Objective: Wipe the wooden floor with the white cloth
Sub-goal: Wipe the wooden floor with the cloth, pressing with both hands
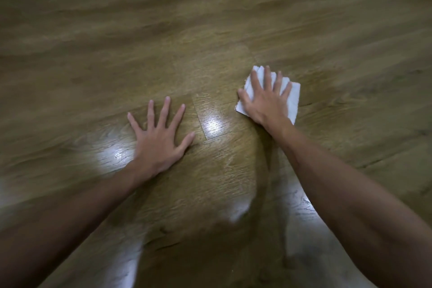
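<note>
1. The wooden floor fills the whole view, brown planks with visible grain; its outer parts are blurred, and bright patches of reflected light sit on it near the left wrist, between the two hands and lower down between the forearms

2. The left hand lies palm down directly on the bare floor, left of centre, its fingers straight and spread wide apart, thumb pointing to the right; it holds nothing, and its bare forearm runs back to the lower left corner

3. A plank joint and a bright glare patch lie on the floor between the two hands, which are well apart

4. The right hand lies palm down on top of the white cloth, right of centre and a little farther forward than the left hand; its fingers are straight and slightly spread, pressing the cloth flat rather than pinching it

5. The white cloth is folded and lies flat on the floor under that hand, its edges showing beyond the fingertips, beside the thumb and along the right side of the hand
</note>
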